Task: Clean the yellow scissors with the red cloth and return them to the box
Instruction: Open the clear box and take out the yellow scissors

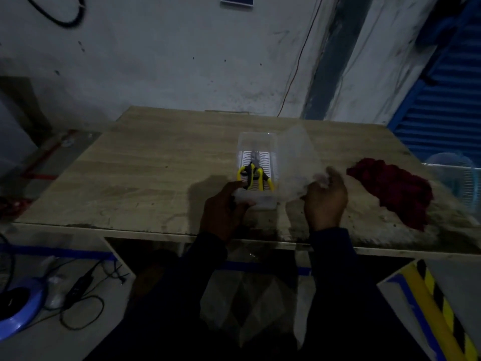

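A person in dark sleeves is standing at the near edge of a wooden table, with a blue round object and loose black cables lying on the floor to the left and a strip of yellow-and-black tape running along the floor to the right. The left hand is gripping the near end of a clear plastic box, its fingers curling round the rim. Just to the right, the right hand is holding a translucent lid, fingers bent and pinching its lower edge; the lid is tilting up beside the box's right wall and is blurring in the frame. The yellow scissors are lying inside the box on its ribbed white floor, handles pointing toward the person and blades pointing away. The red cloth is sitting crumpled on the table to the right of the right hand, apart from the box. Behind the table a stained grey wall is rising, with a thin red wire hanging down it and a blue slatted shutter showing at far right.
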Action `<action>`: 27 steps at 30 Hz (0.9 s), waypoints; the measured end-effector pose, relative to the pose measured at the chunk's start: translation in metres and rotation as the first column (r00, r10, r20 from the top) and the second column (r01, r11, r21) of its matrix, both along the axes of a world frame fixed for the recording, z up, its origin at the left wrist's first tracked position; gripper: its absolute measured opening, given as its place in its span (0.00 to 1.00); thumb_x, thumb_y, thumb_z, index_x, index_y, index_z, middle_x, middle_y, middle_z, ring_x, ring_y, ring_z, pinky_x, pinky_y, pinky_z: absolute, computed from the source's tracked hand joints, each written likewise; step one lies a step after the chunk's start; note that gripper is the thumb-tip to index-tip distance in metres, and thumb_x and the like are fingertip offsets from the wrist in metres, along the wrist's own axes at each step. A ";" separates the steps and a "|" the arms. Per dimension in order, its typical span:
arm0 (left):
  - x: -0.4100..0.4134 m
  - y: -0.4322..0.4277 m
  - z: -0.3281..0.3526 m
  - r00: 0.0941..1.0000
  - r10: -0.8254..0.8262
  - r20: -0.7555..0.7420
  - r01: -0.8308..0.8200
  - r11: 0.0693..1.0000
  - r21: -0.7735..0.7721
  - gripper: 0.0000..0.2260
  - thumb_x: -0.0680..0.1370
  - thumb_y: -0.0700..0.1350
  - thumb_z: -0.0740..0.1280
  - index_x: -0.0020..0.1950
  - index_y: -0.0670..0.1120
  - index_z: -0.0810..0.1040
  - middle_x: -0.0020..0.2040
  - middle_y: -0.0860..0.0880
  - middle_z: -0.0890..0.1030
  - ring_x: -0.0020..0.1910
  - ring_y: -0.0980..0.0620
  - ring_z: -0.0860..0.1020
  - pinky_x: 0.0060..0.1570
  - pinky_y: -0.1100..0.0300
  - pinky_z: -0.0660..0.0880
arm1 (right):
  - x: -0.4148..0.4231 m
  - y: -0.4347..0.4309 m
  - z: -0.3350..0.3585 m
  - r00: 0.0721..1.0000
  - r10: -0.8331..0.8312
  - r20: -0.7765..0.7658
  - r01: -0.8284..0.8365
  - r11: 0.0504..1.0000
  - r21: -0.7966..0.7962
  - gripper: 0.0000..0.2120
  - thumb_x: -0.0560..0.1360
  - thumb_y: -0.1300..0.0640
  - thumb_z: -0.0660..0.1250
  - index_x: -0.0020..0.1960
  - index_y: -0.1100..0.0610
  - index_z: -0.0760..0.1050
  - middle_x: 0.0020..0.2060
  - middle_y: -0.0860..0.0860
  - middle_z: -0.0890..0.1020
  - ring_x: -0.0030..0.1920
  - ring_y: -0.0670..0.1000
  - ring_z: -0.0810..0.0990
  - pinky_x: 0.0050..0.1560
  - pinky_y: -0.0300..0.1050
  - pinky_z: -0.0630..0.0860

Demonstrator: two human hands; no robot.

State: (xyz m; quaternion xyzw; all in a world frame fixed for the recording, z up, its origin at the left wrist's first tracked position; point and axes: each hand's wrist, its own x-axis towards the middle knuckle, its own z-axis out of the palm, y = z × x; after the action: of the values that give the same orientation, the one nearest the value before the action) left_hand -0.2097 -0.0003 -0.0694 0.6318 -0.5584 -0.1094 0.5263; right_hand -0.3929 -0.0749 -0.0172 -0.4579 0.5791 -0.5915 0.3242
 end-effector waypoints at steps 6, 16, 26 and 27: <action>-0.007 0.008 0.006 0.991 -0.044 -0.123 0.039 0.998 -0.047 0.19 0.72 0.48 0.76 0.62 0.52 0.79 0.50 0.56 0.82 0.48 0.64 0.79 0.44 0.79 0.70 | 0.024 0.026 -0.039 0.968 0.199 -0.152 -0.154 0.953 0.262 0.16 0.68 0.62 0.68 0.55 0.61 0.80 0.47 0.59 0.85 0.48 0.58 0.83 0.49 0.53 0.80; -0.005 0.001 -0.011 0.968 0.025 0.251 -0.037 0.998 0.043 0.23 0.73 0.61 0.71 0.67 0.58 0.75 0.54 0.53 0.84 0.50 0.55 0.82 0.51 0.61 0.78 | 0.013 0.019 0.005 0.675 0.185 -0.714 -0.094 0.982 0.165 0.21 0.68 0.64 0.66 0.60 0.60 0.79 0.58 0.62 0.76 0.58 0.65 0.76 0.61 0.51 0.73; -0.002 -0.008 -0.009 0.971 0.067 0.231 -0.080 0.996 0.047 0.10 0.76 0.54 0.69 0.53 0.50 0.78 0.53 0.51 0.77 0.48 0.52 0.77 0.46 0.64 0.69 | 0.027 -0.004 0.057 0.428 0.279 -0.860 -0.106 0.960 0.259 0.08 0.74 0.64 0.61 0.50 0.67 0.76 0.52 0.66 0.80 0.52 0.65 0.80 0.49 0.49 0.78; -0.002 -0.007 -0.010 0.972 0.066 0.226 -0.077 0.996 0.042 0.10 0.76 0.54 0.69 0.53 0.51 0.78 0.54 0.52 0.77 0.47 0.52 0.77 0.45 0.64 0.69 | 0.034 -0.002 0.055 0.461 0.096 -0.882 -0.105 0.993 0.053 0.06 0.71 0.67 0.62 0.44 0.67 0.76 0.44 0.66 0.81 0.44 0.65 0.82 0.41 0.50 0.79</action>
State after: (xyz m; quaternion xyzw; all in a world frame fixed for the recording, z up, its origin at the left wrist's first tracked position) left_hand -0.2117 -0.0076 -0.0793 0.6729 -0.5882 -0.0322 0.4475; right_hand -0.3593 -0.0774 0.0378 -0.7318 0.6327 -0.2530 0.0111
